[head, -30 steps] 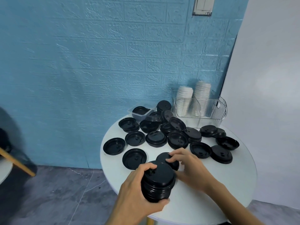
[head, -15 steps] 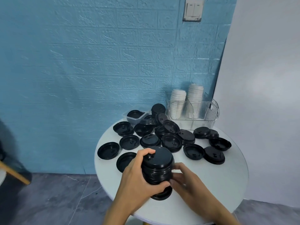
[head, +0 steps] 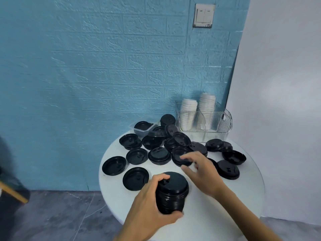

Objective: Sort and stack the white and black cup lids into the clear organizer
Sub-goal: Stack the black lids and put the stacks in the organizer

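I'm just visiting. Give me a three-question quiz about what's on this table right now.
1. True or false: the clear organizer already holds white lids.
2. Which hand grips the stack of black lids? A left hand B right hand
3. Fill in: the loose black lids lie on a round ____ table.

Key: 1 true; 2 A; 3 white.

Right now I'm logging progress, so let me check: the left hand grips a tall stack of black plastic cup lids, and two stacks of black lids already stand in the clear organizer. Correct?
Not quite. The left hand does grip the tall stack of black plastic cup lids, but the head view shows that the two stacks in the clear organizer are white lids, not black.
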Motion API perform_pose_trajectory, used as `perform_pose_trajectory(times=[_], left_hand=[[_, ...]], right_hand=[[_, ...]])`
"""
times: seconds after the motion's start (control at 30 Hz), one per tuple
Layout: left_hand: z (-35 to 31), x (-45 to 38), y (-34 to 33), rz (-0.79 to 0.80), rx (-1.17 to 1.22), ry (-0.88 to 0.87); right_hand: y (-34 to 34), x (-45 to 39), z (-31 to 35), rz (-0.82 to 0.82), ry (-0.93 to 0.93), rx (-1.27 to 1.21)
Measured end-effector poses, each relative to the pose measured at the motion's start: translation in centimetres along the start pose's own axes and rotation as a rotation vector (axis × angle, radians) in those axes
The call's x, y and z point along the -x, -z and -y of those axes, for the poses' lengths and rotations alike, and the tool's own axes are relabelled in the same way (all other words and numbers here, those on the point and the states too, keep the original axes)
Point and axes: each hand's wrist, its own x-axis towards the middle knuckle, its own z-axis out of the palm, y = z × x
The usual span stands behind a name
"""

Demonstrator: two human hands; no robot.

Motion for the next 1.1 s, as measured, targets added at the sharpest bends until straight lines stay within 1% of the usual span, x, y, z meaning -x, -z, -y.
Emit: perform_pose_trajectory(times=[0.03,0.1,0.17,0.2,0.27,0.5,0.57,0.73,0.8,0.9,1.1], left_hand=[[0.0,0.0,0.0,0.005,-0.001,0.001],[0.0,0.0,0.0,0.011,-0.008,0.001],[0.0,0.0,0.1,0.011,-0.015,0.002],[-0.1,0.0,0.1,0.010,-0.014,0.005],[-0.1,-0.1,0.0,0.006,-0.006,0.010],[-0.1,0.1,-0.1,-0.012,-0.010,0.022],[-0.2,0.2,0.0,-0.012,-0.016,0.023],[-0.6,0.4,0.2,0.001,-0.070,0.037],[-0.6,0.5,0.2,0.000,-0.073,0.040],[-0.6,0.6,0.1,-0.012,-0.077,0.024],[-0.6,0.7,0.2,-0.044,-0.070,-0.025]], right_hand=[[0.0,-1.1,0.0,0.019,0.021,0.092],[-0.3,-3.0,-0.1,0.133,0.027,0.252],[-1.0,-4.3,-0.4,0.246,0.004,0.371],[-1.3,-4.6,-0.6,0.273,-0.011,0.406],[-1.8,-4.8,-1.0,0.265,-0.019,0.434],[-2.3,-3.9,-1.0,0.206,0.088,0.536],[-1.8,-3.4,-0.8,0.182,0.059,0.445],[0.2,-2.0,-0.7,0.062,-0.036,-0.010],[0.6,-1.1,-0.4,0.067,-0.052,-0.142],[0.6,0.3,-0.3,0.068,-0.091,-0.275],[0.7,1.8,0.6,0.018,-0.337,-0.584]])
